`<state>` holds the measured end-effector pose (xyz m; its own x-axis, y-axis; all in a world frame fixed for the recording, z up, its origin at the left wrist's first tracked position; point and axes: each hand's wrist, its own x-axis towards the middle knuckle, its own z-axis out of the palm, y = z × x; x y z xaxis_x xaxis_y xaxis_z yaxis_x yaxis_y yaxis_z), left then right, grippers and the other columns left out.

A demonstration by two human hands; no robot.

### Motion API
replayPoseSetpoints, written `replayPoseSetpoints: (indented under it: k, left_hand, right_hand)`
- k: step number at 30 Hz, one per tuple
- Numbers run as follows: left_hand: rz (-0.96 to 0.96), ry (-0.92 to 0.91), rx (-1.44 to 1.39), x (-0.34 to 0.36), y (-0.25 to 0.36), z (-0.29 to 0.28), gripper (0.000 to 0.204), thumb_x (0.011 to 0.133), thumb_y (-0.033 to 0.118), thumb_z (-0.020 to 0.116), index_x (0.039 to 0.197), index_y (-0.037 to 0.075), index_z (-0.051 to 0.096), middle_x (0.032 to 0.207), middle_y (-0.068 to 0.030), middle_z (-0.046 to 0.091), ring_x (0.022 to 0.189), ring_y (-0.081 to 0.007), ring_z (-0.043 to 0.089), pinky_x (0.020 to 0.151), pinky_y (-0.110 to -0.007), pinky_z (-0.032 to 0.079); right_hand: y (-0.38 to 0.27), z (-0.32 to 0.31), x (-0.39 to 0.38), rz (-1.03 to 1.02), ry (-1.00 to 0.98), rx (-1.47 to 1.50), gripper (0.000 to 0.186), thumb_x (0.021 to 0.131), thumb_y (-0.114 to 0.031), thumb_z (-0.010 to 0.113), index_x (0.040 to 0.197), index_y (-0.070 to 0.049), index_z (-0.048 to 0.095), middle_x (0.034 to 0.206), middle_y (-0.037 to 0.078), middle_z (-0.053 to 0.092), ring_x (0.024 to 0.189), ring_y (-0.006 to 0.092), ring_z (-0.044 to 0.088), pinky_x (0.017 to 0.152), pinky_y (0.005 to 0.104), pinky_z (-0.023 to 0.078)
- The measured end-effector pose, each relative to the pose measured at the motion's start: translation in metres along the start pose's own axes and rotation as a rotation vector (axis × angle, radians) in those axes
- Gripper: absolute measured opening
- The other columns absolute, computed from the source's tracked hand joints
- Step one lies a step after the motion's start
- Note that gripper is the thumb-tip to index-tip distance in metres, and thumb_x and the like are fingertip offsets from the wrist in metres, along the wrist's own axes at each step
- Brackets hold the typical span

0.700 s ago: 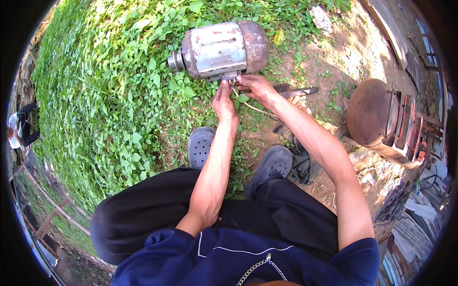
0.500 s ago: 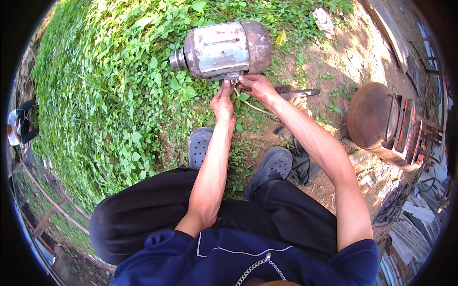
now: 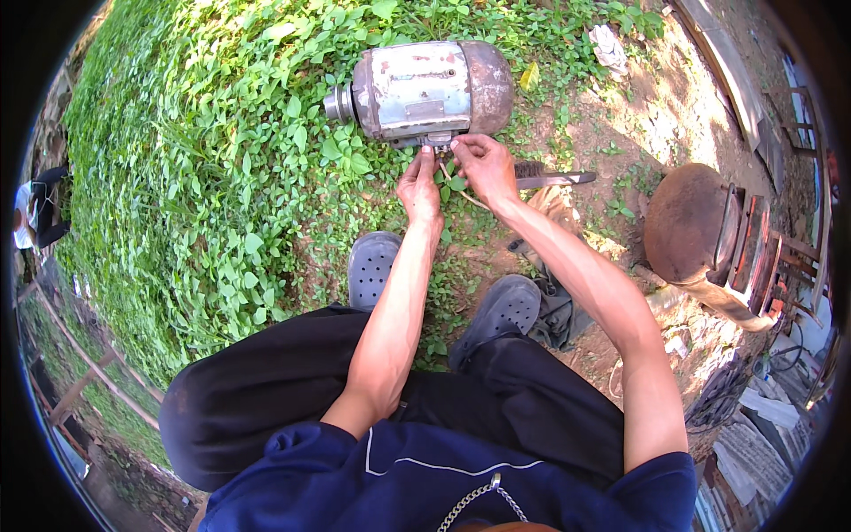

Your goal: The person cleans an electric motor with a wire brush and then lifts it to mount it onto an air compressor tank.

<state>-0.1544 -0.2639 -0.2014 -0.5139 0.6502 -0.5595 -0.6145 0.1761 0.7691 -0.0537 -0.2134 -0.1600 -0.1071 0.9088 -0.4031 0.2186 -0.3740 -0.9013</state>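
A worn electric motor (image 3: 412, 89) with chipped silver paint lies on its side among the plants, its stepped pulley (image 3: 338, 103) at the left end. On its near side is a small terminal box (image 3: 437, 139). My left hand (image 3: 421, 186) pinches at the near edge of this box, thumb up. What sits between its fingertips is too small to name. My right hand (image 3: 485, 168) is just right of it, thumb and forefinger pinched at the box's right corner, other fingers curled; whatever they hold is hidden. A thin pale cable (image 3: 472, 200) runs from under the box, between my hands, toward the right.
A wire brush (image 3: 554, 179) lies right of my right hand. Dark cloth (image 3: 560, 310) is beside my right clog (image 3: 501, 315). Further right stands a rusty rounded machine (image 3: 687, 222). A crumpled white rag (image 3: 607, 49) lies at the far right. Another person (image 3: 37, 208) is at the left edge.
My right hand has drawn its fingers into a tighter curl, the wrist raised more upright beside the terminal box. My left hand stays at the box. The whole view has shifted slightly.
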Motion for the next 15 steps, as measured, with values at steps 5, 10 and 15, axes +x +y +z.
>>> replayPoseSetpoints:
  k: [5, 10, 15]
  left_hand:
    - [0.002, -0.031, -0.031, 0.004, -0.005, -0.003, 0.037, 0.092, 0.027, 0.068, 0.116, -0.002, 0.065, 0.097, -0.0032, 0.067, 0.085, -0.0088, 0.058, 0.078, -0.026, 0.047]
    - [0.022, -0.045, 0.008, 0.004, -0.007, -0.004, 0.030, 0.094, 0.030, 0.063, 0.109, 0.004, 0.064, 0.097, -0.0024, 0.066, 0.087, -0.0109, 0.061, 0.072, -0.026, 0.047]
    - [0.053, -0.084, 0.003, 0.004, -0.004, -0.006, 0.031, 0.095, 0.025, 0.063, 0.115, 0.001, 0.062, 0.101, -0.0048, 0.066, 0.088, -0.0108, 0.060, 0.074, -0.025, 0.048]
  right_hand:
    - [-0.008, 0.009, 0.003, 0.149, -0.031, 0.267, 0.025, 0.090, -0.018, 0.067, 0.103, 0.003, 0.065, 0.073, 0.005, 0.066, 0.054, 0.0084, 0.058, 0.044, 0.0226, 0.046]
    - [-0.012, 0.015, 0.007, 0.288, -0.019, 0.452, 0.016, 0.089, -0.013, 0.067, 0.093, 0.003, 0.065, 0.069, 0.005, 0.065, 0.049, 0.0095, 0.056, 0.040, 0.0244, 0.044]
    - [-0.018, 0.017, 0.007, 0.380, -0.044, 0.515, 0.015, 0.091, -0.014, 0.064, 0.087, 0.001, 0.064, 0.069, 0.004, 0.063, 0.050, 0.0097, 0.056, 0.042, 0.0243, 0.044]
